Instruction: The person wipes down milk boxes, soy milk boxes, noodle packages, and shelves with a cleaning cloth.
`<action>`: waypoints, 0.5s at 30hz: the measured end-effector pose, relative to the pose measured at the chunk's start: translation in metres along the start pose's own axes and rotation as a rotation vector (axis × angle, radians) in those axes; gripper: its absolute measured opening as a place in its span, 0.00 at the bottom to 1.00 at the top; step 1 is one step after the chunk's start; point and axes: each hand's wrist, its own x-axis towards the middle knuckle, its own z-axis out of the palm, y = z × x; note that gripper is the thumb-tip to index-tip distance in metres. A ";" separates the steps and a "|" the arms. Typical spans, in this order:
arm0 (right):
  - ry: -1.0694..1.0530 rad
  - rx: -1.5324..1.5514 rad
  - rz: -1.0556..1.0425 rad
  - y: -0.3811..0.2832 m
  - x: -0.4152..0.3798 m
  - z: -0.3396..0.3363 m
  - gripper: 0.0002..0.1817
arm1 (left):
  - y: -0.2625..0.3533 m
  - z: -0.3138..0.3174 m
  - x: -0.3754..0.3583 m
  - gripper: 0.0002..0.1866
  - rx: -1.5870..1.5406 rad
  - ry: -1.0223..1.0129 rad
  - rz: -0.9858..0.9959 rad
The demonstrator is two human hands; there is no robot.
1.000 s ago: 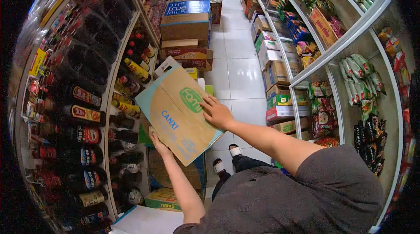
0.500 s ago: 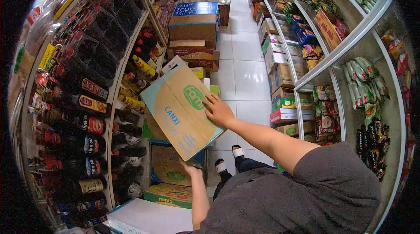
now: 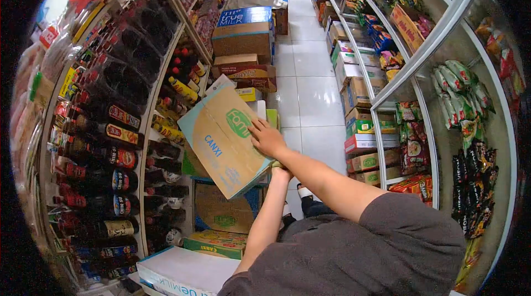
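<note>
A brown and pale blue Fami carton (image 3: 215, 146) lies tilted across the boxes beside the left shelf. My right hand (image 3: 266, 138) rests on its top face near the green logo, fingers spread. My left hand (image 3: 281, 170) is at the carton's near right edge, just below my right wrist; its fingers are mostly hidden behind the right forearm and the box edge. Beneath and nearer to me stand another Fami carton (image 3: 221, 219) and a green and yellow Canxi carton (image 3: 215, 242).
Left shelves hold dark sauce bottles (image 3: 123, 157). A white-topped milk carton (image 3: 188, 265) stands at the near left, a TH true milk box (image 3: 243, 36) farther up. Glass shelves with noodle packets (image 3: 415, 152) line the right. Tiled floor (image 3: 315, 102) runs between.
My left hand has moved from the carton's near bottom corner to its right edge. The carton has shifted slightly toward the left shelf, and my right hand has moved slightly left with it.
</note>
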 end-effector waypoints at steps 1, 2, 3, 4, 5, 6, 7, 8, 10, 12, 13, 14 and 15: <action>-0.010 0.007 -0.002 0.003 0.000 0.000 0.22 | 0.003 -0.016 0.028 0.18 0.045 -0.146 -0.101; 0.002 -0.002 -0.007 0.008 -0.002 0.000 0.22 | 0.003 -0.020 0.043 0.18 0.089 -0.296 -0.201; -0.015 0.044 -0.022 0.012 -0.004 0.002 0.22 | -0.004 0.009 -0.025 0.18 0.258 -0.111 -0.042; -0.029 0.096 -0.038 0.012 -0.002 0.003 0.23 | -0.004 0.013 -0.039 0.18 0.269 -0.123 -0.030; -0.153 0.201 0.024 0.013 -0.001 -0.006 0.24 | 0.000 0.008 -0.050 0.17 0.275 -0.145 0.032; -0.139 0.211 0.020 0.012 -0.007 -0.010 0.24 | 0.004 -0.001 -0.058 0.17 0.279 -0.161 0.093; -0.035 0.378 0.115 0.010 -0.020 -0.012 0.25 | 0.010 -0.010 -0.065 0.17 0.291 -0.159 0.102; 0.070 0.540 0.211 0.009 -0.035 -0.016 0.25 | 0.016 -0.017 -0.072 0.16 0.411 -0.199 0.208; -0.035 0.849 0.234 0.001 -0.071 -0.053 0.26 | 0.020 -0.017 -0.080 0.15 0.539 -0.250 0.306; -0.040 0.935 0.280 -0.012 -0.102 -0.054 0.27 | 0.016 -0.012 -0.089 0.14 0.687 -0.330 0.613; -0.055 1.029 0.322 -0.019 -0.114 -0.056 0.28 | 0.006 -0.001 -0.104 0.15 0.731 -0.328 0.634; -0.051 1.028 0.336 -0.025 -0.124 -0.058 0.28 | 0.001 0.006 -0.109 0.15 0.738 -0.324 0.622; 0.084 1.105 0.437 -0.037 -0.128 -0.066 0.28 | -0.003 0.013 -0.112 0.15 0.891 -0.361 0.537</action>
